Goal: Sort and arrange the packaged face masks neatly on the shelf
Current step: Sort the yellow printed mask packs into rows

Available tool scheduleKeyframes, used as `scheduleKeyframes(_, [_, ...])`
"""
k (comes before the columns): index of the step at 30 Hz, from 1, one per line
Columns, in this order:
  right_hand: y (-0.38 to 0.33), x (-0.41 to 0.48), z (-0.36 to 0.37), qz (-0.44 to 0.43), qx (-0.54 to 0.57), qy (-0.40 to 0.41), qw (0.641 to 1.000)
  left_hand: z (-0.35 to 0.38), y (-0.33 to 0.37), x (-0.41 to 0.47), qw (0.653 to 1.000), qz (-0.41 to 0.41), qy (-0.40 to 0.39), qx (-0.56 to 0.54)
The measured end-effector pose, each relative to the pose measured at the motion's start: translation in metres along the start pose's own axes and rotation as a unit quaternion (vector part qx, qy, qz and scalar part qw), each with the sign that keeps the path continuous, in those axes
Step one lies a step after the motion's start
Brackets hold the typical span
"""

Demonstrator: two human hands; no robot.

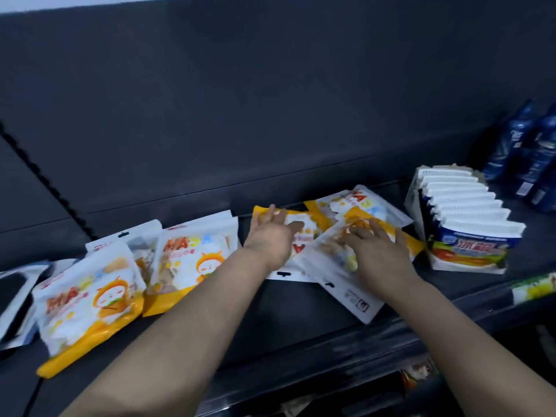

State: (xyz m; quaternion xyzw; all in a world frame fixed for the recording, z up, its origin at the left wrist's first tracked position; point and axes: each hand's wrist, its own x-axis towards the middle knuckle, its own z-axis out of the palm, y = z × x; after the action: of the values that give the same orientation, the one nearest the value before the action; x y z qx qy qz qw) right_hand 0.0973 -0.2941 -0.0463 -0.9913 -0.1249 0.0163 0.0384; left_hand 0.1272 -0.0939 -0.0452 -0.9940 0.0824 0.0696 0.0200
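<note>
Left grip [272,233] wide, fingers flat on mask pack [311,236] lying on shelf [301,320]. Right grip [376,248] wide, pressing tilted pack [346,293] just beside. I read "MA" on pile under both grips, roughly four packs. Left of left grip: two front packs [90,299], "MA" lettering, more behind. Right of right grip: row of white-blue packets [469,224], Chinese print; three blue bottles [523,152].

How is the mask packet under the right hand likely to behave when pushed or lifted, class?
The mask packet probably flexes when lifted: its film looks thin and puffy. It likely slides easily, glossy on the smooth shelf. Lying flat, it shouldn't roll.
</note>
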Motion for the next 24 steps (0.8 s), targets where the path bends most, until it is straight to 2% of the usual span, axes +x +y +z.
scheduleKeyframes(3, [0.025, 0.003, -0.002, -0.002, 0.049, -0.051, 0.997, 0.009, 0.005, 0.012, 0.997, -0.033, -0.047, -0.059])
scheduleKeyframes(8, [0.047, 0.011, -0.005, -0.044, 0.072, -0.026, 0.996, -0.005, 0.028, 0.008, 0.994, -0.079, -0.06, -0.039])
scheduleKeyframes(11, [0.052, 0.018, -0.008, -0.056, 0.062, -0.025, 0.996, -0.012, 0.029, 0.005, 0.994, -0.067, -0.061, -0.064])
scheduleKeyframes(14, [0.057, 0.021, -0.007, -0.082, 0.066, -0.044, 0.993, -0.013, 0.03, -0.006, 0.994, -0.021, -0.074, -0.083])
scheduleKeyframes(19, [0.061, 0.02, -0.002, -0.091, 0.105, -0.067, 0.988, -0.014, 0.041, -0.01, 0.99, -0.076, -0.122, -0.018])
scheduleKeyframes(24, [0.067, 0.018, -0.002, -0.115, 0.118, -0.08, 0.983, -0.011, 0.038, -0.019, 0.989, -0.09, -0.094, -0.074])
